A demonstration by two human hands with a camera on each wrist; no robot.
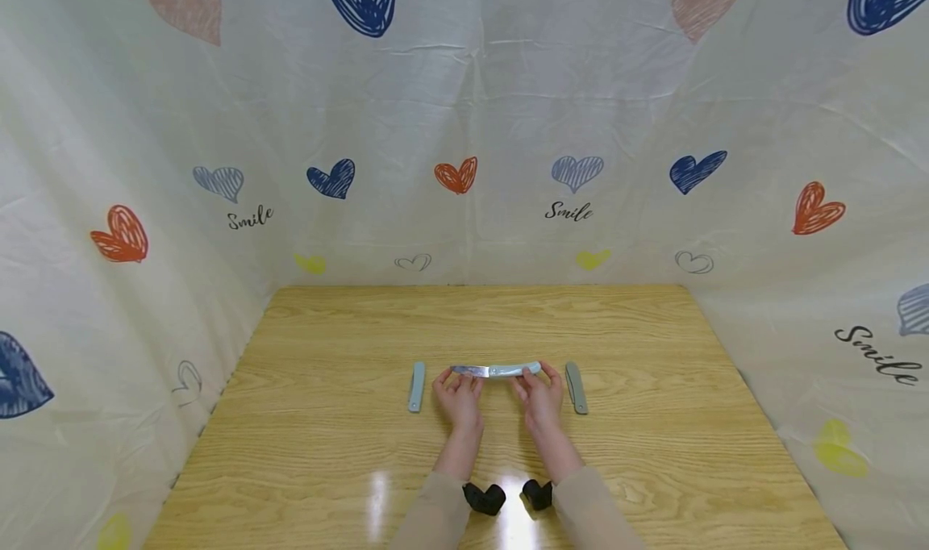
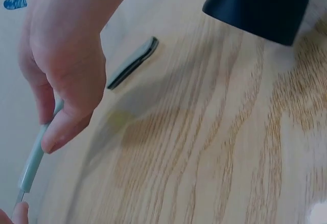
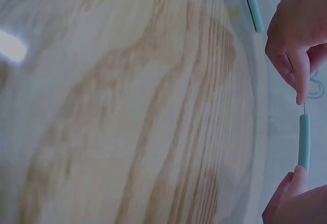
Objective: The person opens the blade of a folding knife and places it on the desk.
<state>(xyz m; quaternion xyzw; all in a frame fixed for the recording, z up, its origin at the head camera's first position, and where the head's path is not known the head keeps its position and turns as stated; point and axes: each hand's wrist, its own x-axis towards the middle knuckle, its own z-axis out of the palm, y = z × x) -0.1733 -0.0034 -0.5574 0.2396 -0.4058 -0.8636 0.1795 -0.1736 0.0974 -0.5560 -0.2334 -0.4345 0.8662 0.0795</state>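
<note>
An opened folding knife (image 1: 514,370) with a light blue handle and shiny blade is held level above the table between the two hands. My left hand (image 1: 461,403) pinches the blade (image 1: 470,371) between thumb and fingers. Near the far end of the handle (image 3: 304,139), my right hand (image 1: 544,403) pinches it with thumb and fingertips. To the left of the left hand lies a folded light blue knife (image 1: 417,387). A folded grey-green knife (image 1: 576,388) lies just right of the right hand.
All of this is over a wood-grain table (image 1: 327,453). White cloth with printed hearts (image 1: 456,176) hangs behind the table and along both sides. Black wrist-worn pieces (image 1: 485,499) sit at both sleeves.
</note>
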